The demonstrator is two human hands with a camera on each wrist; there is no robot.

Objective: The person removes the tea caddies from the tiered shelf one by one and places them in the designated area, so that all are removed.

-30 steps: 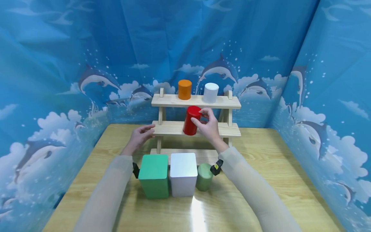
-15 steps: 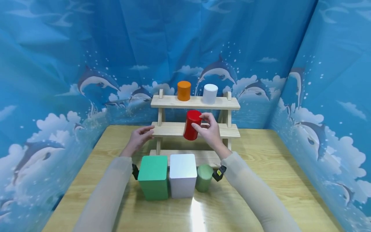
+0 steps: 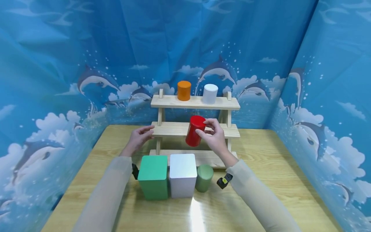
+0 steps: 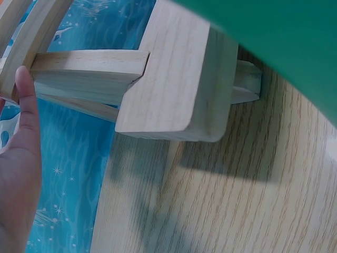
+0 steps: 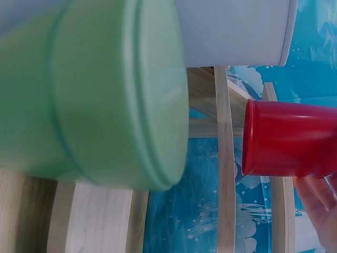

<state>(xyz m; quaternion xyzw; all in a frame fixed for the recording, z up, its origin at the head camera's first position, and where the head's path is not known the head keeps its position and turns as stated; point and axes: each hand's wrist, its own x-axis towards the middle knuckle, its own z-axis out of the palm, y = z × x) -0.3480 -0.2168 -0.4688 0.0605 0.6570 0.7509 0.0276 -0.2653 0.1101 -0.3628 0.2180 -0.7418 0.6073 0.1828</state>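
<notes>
In the head view my right hand (image 3: 214,137) pinches a red cylindrical canister (image 3: 195,131) between thumb and fingers. Tilted, its bottom leaning to the left, the canister overlaps the middle shelf's front edge in this view. The right wrist view shows the canister (image 5: 295,138) lying sideways in frame, fingers (image 5: 316,200) along its side. My left hand (image 3: 139,138) touches the left end of the wooden three-tier stand's middle shelf (image 3: 168,129). Its straight thumb (image 4: 27,105) reaches the shelf edge in the left wrist view; the other fingers are mostly hidden there.
An orange cylinder (image 3: 184,91) and a white cylinder (image 3: 210,94) stand on the top shelf. Before the bottom shelf (image 3: 205,157) stand a green box (image 3: 153,177), a white box (image 3: 183,175) and a light green canister (image 3: 204,178). A blue dolphin-print curtain (image 3: 185,38) surrounds the table.
My right hand has drawn the red canister toward me, down and slightly right in the head view, away from the middle shelf. My left hand stays at the shelf's end.
</notes>
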